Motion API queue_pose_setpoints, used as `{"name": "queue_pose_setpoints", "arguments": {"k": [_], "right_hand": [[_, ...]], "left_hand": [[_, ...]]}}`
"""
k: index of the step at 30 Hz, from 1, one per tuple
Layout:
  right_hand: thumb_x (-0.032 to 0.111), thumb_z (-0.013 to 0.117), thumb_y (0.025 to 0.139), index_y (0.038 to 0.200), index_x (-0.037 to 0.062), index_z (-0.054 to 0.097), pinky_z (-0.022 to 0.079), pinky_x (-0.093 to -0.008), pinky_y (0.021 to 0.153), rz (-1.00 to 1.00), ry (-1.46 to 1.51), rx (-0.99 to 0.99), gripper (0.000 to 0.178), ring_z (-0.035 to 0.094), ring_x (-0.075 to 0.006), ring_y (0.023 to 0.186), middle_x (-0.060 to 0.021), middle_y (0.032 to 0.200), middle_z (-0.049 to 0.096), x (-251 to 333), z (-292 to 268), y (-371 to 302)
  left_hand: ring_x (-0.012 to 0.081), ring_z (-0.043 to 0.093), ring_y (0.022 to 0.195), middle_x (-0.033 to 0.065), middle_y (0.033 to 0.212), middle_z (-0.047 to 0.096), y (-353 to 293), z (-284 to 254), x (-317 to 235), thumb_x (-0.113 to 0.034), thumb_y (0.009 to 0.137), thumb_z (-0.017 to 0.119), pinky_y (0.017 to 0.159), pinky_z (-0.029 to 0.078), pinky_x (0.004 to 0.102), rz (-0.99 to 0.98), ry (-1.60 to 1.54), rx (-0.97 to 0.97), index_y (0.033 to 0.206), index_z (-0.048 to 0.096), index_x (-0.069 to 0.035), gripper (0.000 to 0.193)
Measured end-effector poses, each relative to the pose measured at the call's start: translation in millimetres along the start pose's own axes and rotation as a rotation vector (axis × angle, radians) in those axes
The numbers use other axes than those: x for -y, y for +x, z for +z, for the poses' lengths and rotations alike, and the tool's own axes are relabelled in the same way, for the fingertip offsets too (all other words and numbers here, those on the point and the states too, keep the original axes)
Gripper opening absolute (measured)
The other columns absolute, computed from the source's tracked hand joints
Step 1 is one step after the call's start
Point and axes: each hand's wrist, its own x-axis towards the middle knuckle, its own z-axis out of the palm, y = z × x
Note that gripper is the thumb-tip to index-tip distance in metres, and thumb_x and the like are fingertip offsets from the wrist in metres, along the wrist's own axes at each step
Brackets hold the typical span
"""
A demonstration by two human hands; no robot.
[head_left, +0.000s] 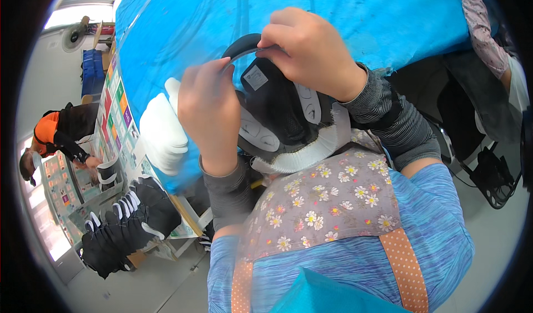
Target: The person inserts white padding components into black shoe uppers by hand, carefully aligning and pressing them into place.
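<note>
Both hands hold a black shoe upper point(277, 104) over the near edge of the blue-covered table, close to my floral apron. It has a pale label point(255, 77) inside, light printed side panels and a white frilled bottom edge point(308, 152) turned toward me. My left hand point(206, 104) pinches the left end of its curved black collar rim point(242, 45). My right hand point(311, 49) grips the same rim a little farther right, thumb and fingers closed on it. The left fingertips are partly blurred.
White foot-shaped pieces point(161, 135) lie stacked at the table's left edge. Beyond them, several black shoe uppers point(133, 218) sit in a row. A person in an orange and black top point(47, 129) works at far left. Another person's sleeve point(483, 27) and a dark chair point(461, 107) are at right.
</note>
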Motion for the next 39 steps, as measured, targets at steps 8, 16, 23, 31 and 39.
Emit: {"name": "queue_pose_setpoints", "arguments": {"k": [8,16,23,31,39], "right_hand": [[0.016,0.077,0.080,0.083,0.0064,0.067,0.050,-0.0414,0.069,0.105,0.097,-0.015,0.014,0.062,-0.0287,0.081,-0.0070,0.080,0.061,-2,-6,-11],[0.015,0.077,0.080,0.083,0.0058,0.067,0.050,-0.0409,0.067,0.072,0.126,-0.073,0.014,0.063,-0.0288,0.081,-0.0073,0.079,0.061,-3,-5,-15],[0.014,0.076,0.080,0.081,0.0066,0.068,0.051,-0.0409,0.067,0.117,0.023,-0.076,0.011,0.064,-0.0289,0.078,-0.0076,0.079,0.061,-1,-10,-22],[0.015,0.076,0.080,0.085,0.0077,0.067,0.052,-0.0403,0.065,0.053,-0.013,-0.057,0.013,0.064,-0.0285,0.079,-0.0068,0.081,0.061,1,-13,-20],[0.014,0.075,0.080,0.084,0.0079,0.064,0.052,-0.0401,0.065,0.036,-0.099,-0.049,0.013,0.063,-0.0279,0.078,-0.0067,0.080,0.059,0,-13,-20]], "left_hand": [[0.0143,0.056,0.065,0.0047,0.082,0.062,-3,-2,-3,-0.005,0.087,0.075,0.059,0.044,0.0275,-0.014,-0.002,0.010,0.097,0.073,-0.005,0.010],[0.0295,0.062,0.072,0.0100,0.082,0.063,-4,-1,-3,-0.002,0.080,0.076,0.063,0.047,0.0387,-0.060,-0.070,-0.003,0.094,0.073,-0.008,0.016],[0.0128,0.057,0.066,0.0047,0.083,0.063,-5,-1,-2,-0.003,0.088,0.075,0.060,0.044,0.0259,-0.029,-0.068,0.003,0.098,0.073,-0.004,0.011],[0.0127,0.058,0.067,0.0044,0.083,0.063,-7,-1,-2,-0.003,0.088,0.075,0.060,0.044,0.0256,-0.026,-0.083,-0.010,0.099,0.074,-0.004,0.011],[0.0132,0.061,0.070,0.0069,0.085,0.065,-10,-5,2,-0.001,0.086,0.075,0.064,0.048,0.0253,0.066,-0.129,-0.020,0.099,0.073,0.000,0.013]]}}
